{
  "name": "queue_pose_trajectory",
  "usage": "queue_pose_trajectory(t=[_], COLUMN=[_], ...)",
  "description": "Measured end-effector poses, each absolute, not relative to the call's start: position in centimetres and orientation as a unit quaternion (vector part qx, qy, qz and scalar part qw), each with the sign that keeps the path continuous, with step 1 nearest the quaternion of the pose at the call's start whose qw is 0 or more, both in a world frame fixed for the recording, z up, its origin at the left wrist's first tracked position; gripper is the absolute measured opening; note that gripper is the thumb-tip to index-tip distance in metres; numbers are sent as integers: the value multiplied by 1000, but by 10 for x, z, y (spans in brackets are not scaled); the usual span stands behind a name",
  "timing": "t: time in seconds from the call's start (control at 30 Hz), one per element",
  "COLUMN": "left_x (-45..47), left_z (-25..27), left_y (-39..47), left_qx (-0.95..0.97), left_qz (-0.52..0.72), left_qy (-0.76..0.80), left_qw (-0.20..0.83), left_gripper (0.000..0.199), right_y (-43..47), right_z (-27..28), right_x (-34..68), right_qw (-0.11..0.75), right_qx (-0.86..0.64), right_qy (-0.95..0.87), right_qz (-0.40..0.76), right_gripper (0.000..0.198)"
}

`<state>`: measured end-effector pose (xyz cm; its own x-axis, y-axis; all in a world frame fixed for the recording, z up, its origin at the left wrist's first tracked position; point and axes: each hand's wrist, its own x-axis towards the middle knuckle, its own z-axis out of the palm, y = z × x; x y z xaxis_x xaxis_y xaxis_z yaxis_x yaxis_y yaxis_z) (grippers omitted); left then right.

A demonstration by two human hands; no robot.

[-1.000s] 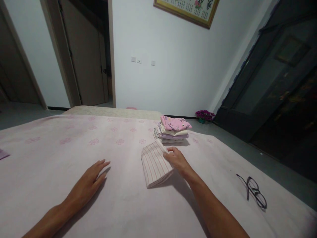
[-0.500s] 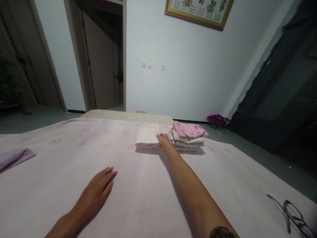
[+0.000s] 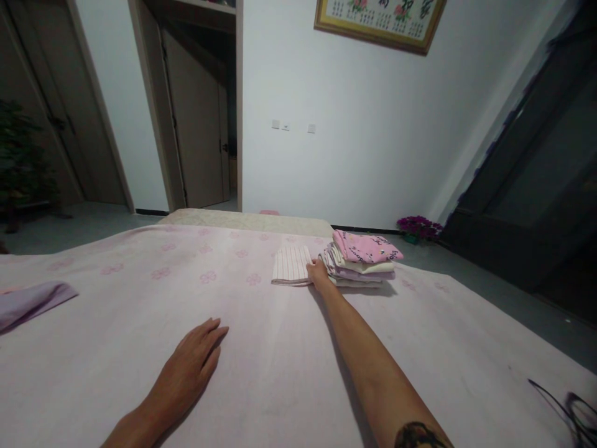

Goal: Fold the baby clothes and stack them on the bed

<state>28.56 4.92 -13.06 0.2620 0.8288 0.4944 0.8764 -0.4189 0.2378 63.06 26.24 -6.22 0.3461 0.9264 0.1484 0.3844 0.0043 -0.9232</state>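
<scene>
My right hand (image 3: 319,274) reaches far out over the bed, fingers closed on the right edge of a folded cloth (image 3: 291,264) with thin stripes on a pale ground. That cloth lies flat on the sheet. Just right of the hand is a stack of folded cloths (image 3: 359,274), topped by a pink printed one (image 3: 366,247); cream, lilac and striped layers show below. My left hand (image 3: 196,354) rests palm down on the sheet nearer me, its fingers stretched out and holding nothing.
A pale pink flowered sheet (image 3: 261,361) covers the bed. Lilac fabric (image 3: 35,302) lies at the left edge, dark-framed glasses (image 3: 578,417) at the lower right. Beyond the bed stand purple flowers (image 3: 418,227), a leafy plant (image 3: 21,155) and a partly open door (image 3: 198,124).
The striped cloth has come down flat onto the sheet and slightly to the right, with my right hand still on its edge. My left hand stays resting on the sheet.
</scene>
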Motion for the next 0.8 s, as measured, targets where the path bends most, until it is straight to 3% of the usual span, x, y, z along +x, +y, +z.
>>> queue_pose_trajectory(t=[0.13, 0.3, 0.5, 0.8], left_x=[286, 286, 286, 286], left_z=[-130, -130, -127, -128], left_y=[48, 48, 48, 48], left_qx=[-795, -796, -796, -794], left_qz=[-276, -272, -267, -280], left_qy=[-538, -538, -541, -539], left_qw=[45, 53, 49, 32], left_gripper=[38, 38, 39, 38], right_y=[266, 266, 265, 268], right_z=[-67, -67, -48, -50], right_x=[629, 621, 600, 588], right_qw=[502, 533, 564, 557], right_qx=[-647, -618, -556, -583], right_qy=[-481, -454, -452, -438], right_qz=[314, 358, 409, 398], right_gripper=[38, 25, 39, 37])
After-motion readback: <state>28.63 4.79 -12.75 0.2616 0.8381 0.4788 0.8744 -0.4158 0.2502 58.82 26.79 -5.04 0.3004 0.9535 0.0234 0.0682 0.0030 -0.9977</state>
